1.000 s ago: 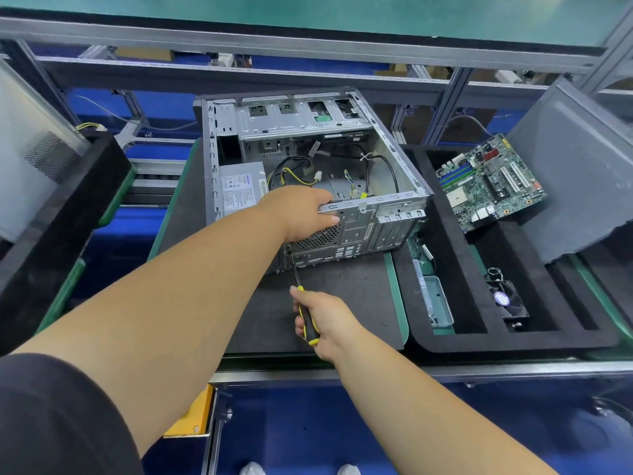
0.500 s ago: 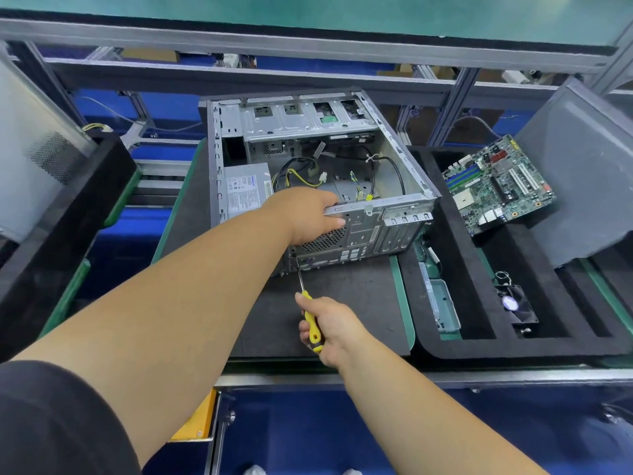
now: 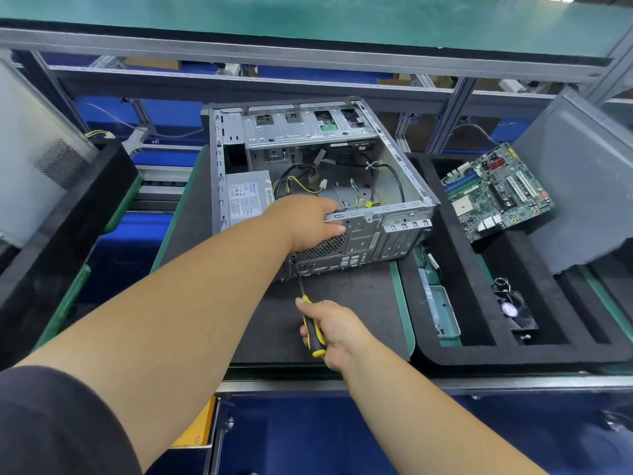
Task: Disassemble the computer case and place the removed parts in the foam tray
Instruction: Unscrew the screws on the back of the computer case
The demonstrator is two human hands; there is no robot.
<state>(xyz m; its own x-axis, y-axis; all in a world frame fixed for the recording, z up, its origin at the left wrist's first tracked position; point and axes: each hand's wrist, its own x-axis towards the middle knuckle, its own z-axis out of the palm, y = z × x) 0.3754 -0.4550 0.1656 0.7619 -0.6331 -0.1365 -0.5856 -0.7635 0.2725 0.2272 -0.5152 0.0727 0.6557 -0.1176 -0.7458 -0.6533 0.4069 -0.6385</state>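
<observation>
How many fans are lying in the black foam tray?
1. A small black fan lies in a near compartment of the foam tray, in front of the motherboard. Others could be hidden under the grey panel.

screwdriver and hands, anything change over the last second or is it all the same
Very little. The right hand keeps its grip on the yellow and black screwdriver, tip at the rear panel of the computer case near its lower left corner. The left hand stays clamped on the case's top rear edge. Nothing was picked up or released. The motherboard and small fan still lie in the foam tray.
</observation>
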